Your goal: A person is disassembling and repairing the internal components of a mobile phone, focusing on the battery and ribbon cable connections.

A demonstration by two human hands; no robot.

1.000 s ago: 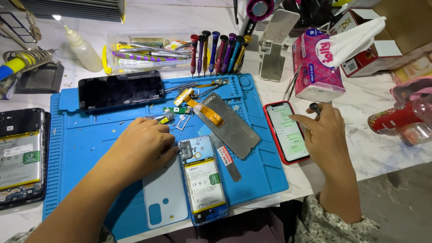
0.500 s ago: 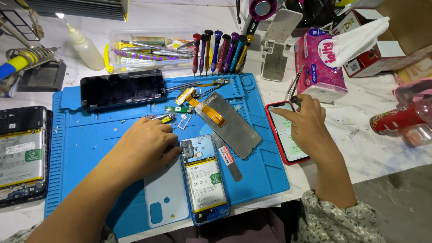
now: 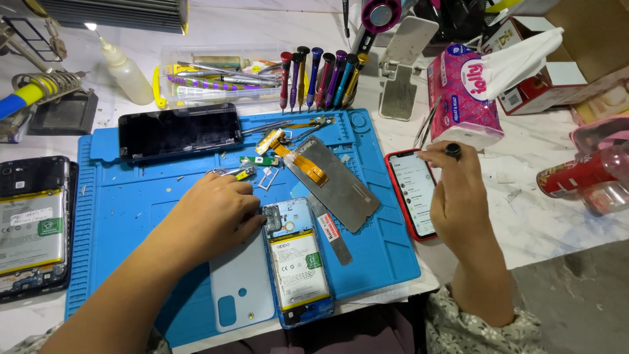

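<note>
On the blue mat (image 3: pixel 131 216), my left hand (image 3: pixel 213 216) stays curled, steadying the opened phone (image 3: pixel 296 262), while my right hand (image 3: pixel 458 196) has lifted a small black-tipped tool (image 3: pixel 453 150), pinched, beside the red phone (image 3: pixel 413 193).

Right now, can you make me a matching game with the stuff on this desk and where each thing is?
Things:
1. opened phone
2. red-cased phone
3. tissue pack
4. pale back cover

Places:
A. under the right hand
B. on the white table, beyond the red-cased phone
C. touching the left hand fingertips
D. left of the opened phone, on the blue mat

Pairs: 1-C, 2-A, 3-B, 4-D
</note>
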